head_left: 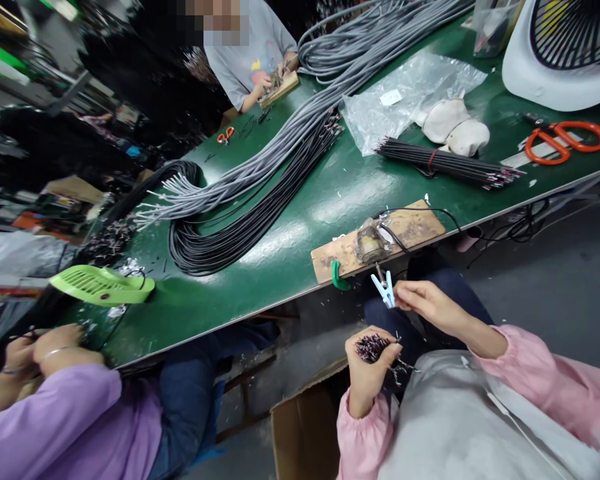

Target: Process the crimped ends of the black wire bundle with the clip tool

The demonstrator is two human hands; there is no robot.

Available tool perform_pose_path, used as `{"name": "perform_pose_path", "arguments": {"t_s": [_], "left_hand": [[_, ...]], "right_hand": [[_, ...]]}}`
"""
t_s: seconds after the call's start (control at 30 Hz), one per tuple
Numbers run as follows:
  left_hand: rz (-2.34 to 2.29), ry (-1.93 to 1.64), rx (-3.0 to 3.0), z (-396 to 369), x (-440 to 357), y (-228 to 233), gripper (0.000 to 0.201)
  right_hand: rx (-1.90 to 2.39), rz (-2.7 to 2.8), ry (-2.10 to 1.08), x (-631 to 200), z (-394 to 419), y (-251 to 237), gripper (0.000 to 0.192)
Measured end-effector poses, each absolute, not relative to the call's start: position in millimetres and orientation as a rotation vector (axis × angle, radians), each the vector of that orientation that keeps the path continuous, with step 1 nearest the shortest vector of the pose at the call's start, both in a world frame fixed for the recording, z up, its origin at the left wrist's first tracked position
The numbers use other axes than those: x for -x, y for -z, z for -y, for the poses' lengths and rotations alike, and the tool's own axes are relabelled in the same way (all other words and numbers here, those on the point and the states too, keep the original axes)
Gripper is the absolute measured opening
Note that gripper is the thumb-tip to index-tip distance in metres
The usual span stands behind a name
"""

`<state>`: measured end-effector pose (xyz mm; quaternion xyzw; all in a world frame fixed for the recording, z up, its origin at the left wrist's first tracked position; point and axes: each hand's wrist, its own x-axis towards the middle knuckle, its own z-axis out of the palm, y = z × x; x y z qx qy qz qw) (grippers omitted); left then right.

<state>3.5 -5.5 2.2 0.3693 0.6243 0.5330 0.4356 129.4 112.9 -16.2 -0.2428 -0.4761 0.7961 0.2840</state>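
Observation:
My left hand (367, 370) is closed around a bundle of short black wires (373, 347) with red and white stripped ends, held over my lap. My right hand (427, 303) pinches something thin, probably a single wire, right beside a pale blue clothespin (386, 290) that hangs below the table edge. Just above it, a wooden board (410, 230) holds a small metal tool (371, 241) with a black cord, fixed by a green clamp (339, 277). Both sleeves are pink.
The green table (300, 220) carries long grey and black cable bundles (260, 180), a tied bundle of black wires (445, 163), orange scissors (565, 140), a plastic bag (405, 93) and a white fan (560, 53). A person in purple (70, 413) sits at left; another works opposite. A cardboard box (305, 427) stands below.

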Motion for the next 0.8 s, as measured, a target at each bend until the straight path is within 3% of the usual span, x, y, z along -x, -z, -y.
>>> {"name": "perform_pose_path", "arguments": {"t_s": [0.2, 0.37, 0.8], "left_hand": [[-1.667, -1.386, -1.162, -10.2, 1.5, -20.3, 0.004], [-1.710, -1.398, -1.144, -20.7, 1.1, -21.0, 0.005], [-1.778, -1.282, -0.994, -24.1, -2.5, -15.8, 0.012]], "right_hand": [[0.415, 0.802, -2.454, -98.9, -122.2, 15.3, 0.044], [0.444, 0.721, -2.392, -93.8, -122.8, 14.0, 0.032], [0.466, 0.565, -2.533, -104.0, -123.8, 27.5, 0.042]]}}
